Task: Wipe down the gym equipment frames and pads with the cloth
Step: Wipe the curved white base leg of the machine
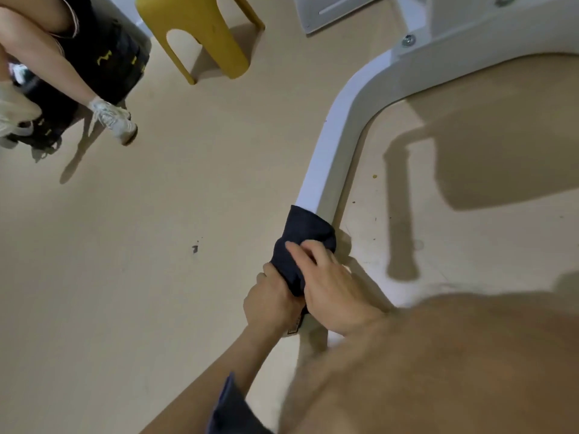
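A white metal frame bar [326, 158] of the gym machine runs along the beige floor and curves away to the upper right. A dark navy cloth [302, 236] is wrapped over the bar near its lower end. My right hand [332, 289] lies on top of the cloth, fingers curled into its folds. My left hand [271, 299] grips the cloth's near end from the left side of the bar. The bar beneath both hands is hidden.
A yellow plastic stool [216, 42] stands at the top centre. A person's legs in white sneakers [114, 120] and a black bag [103, 57] are at the upper left. Bolted white machine brackets [454, 23] sit at the top right. Open beige floor lies to the left.
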{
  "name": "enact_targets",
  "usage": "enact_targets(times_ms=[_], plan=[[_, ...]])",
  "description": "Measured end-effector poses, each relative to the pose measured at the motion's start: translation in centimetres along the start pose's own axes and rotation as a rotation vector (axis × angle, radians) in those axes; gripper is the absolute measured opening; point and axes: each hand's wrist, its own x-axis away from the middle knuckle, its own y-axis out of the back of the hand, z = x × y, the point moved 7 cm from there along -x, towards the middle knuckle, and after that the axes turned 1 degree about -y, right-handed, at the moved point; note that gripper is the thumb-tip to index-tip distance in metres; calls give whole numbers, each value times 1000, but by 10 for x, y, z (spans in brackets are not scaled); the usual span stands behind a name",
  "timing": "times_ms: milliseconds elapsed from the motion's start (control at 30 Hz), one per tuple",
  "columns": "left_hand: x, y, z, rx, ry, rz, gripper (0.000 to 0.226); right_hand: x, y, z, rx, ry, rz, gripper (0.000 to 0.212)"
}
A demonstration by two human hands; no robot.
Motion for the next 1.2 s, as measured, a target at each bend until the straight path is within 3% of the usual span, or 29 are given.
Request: enact_targets(times_ms=[67,167,300,467,533,600,633,700,800,900,1000,1100,1200], plan=[[-20,7,-23,-28,-56,23,32,-13,-14,0,165,74,79,63],[-45,21,-54,26,-160,-11,31,-33,-7,-22,300,37,53,83],[-30,15,-35,10,-201,1,73,-41,15,-24,465,101,115,73],[7,20,13,-324,-214,54,108,-20,2,-7,473,152,165,71],[5,39,1,-326,-367,-47,110,-20,-5,-6,425,151,128,71],[7,29,-25,-240,-636,-182,95,-22,-7,-9,353,166,44,69],[8,19,-35,-150,-671,-198,85,-24,-9,-11,305,183,8,67],[-1,2,-37,26,-528,-165,74,-29,-18,-19,211,241,-52,66],[3,-9,-8,105,-275,-138,91,-27,-22,-19,185,311,-124,58],[28,-15,22,24,-209,-104,108,-19,-40,-9,350,344,-95,59],[37,-22,36,-26,-125,-21,110,-14,-58,-8,438,386,-49,56],[18,-12,15,-54,-139,-20,108,-36,-41,-20,460,373,-90,56],[-23,3,-29,-1,-193,-52,98,-72,-4,-39,472,248,-166,61]])
